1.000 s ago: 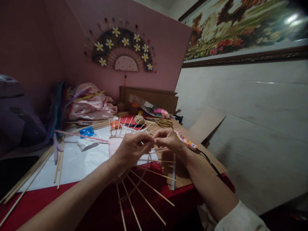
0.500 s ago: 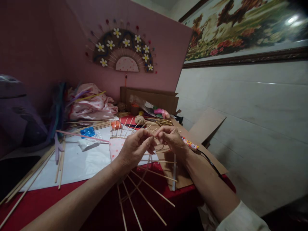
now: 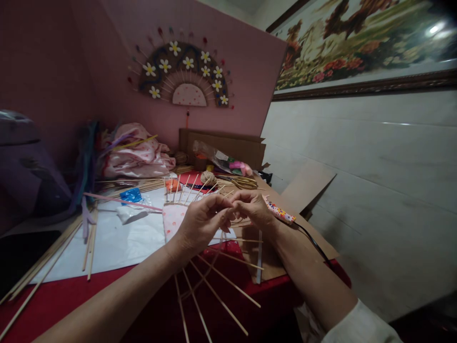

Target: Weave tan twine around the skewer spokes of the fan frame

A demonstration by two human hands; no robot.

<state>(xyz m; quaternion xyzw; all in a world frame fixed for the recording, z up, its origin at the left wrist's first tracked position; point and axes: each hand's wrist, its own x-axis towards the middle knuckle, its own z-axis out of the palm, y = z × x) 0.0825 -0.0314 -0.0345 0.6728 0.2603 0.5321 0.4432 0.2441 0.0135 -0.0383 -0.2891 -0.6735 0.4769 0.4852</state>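
My left hand and my right hand meet over the table, both pinched, with their fingertips touching. Whatever lies between the fingers is too small to make out. Beneath them, a fan-shaped frame of thin wooden sticks spreads out, its near sticks reaching past the table's front edge. Pink cloth with red dots covers the frame's centre, partly hidden by my left hand. A thin cord loops across the near sticks.
A glue gun with a colourful dotted body lies on cardboard at right. Behind are a twine ball, golden-handled scissors and orange material. Loose sticks and a blue packet lie left. A finished flowered fan stands behind.
My right hand has shifted slightly, and its fingers now press closer against those of my left hand. The stick frame stays in place.
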